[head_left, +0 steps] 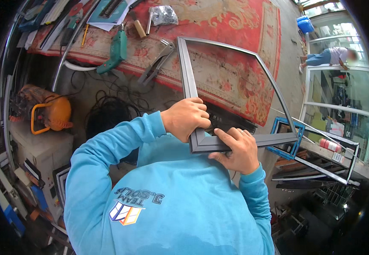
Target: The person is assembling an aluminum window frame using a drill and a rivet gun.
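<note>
A grey metal window frame [273, 139], with no pane that I can make out, stands tilted in front of my body. My left hand [187, 117] is closed round its left bar, just above the near left corner. On the near bar, right of that corner, my right hand [239, 149] grips the frame, its index finger stretched along the bar and its thumb on the near side. The mitred corner joint [197, 142] shows between my two hands. Part of the frame's far side lies over the red patterned carpet [235, 19].
A green power drill [117, 50], locking clamp [158, 62] and clear plastic bag [163, 15] lie on the carpet. At left is an orange machine [59, 112] beside tangled black cables [108, 112]. To the right stand a blue frame [302, 127] and glass panels; farther off, a person [331, 56] bends forward.
</note>
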Tool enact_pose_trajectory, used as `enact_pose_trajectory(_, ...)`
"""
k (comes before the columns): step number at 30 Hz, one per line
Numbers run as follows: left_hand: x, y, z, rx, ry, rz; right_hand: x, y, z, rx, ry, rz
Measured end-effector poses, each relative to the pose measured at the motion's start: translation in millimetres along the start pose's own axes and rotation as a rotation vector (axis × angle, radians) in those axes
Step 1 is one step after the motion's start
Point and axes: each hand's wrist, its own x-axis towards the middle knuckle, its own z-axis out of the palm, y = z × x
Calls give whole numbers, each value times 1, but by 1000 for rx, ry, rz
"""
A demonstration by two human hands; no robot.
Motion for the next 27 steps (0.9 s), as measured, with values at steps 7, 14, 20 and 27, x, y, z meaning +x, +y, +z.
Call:
enact_pose_trajectory(7, 1, -5, 6, 46, -14, 11, 0, 1, 4, -18, 24, 24)
enact_pose_trajectory(14, -2, -5, 6, 67, -107, 3, 3, -4, 9, -5, -39, 45)
enact_pose_trajectory(20, 4, -3, -1, 76, -57, 11, 4, 1, 4, -54, 0, 19)
enact_pose_trajectory(27, 20, 4, -10, 70, -186, 39, 2, 6, -6, -47, 53, -43)
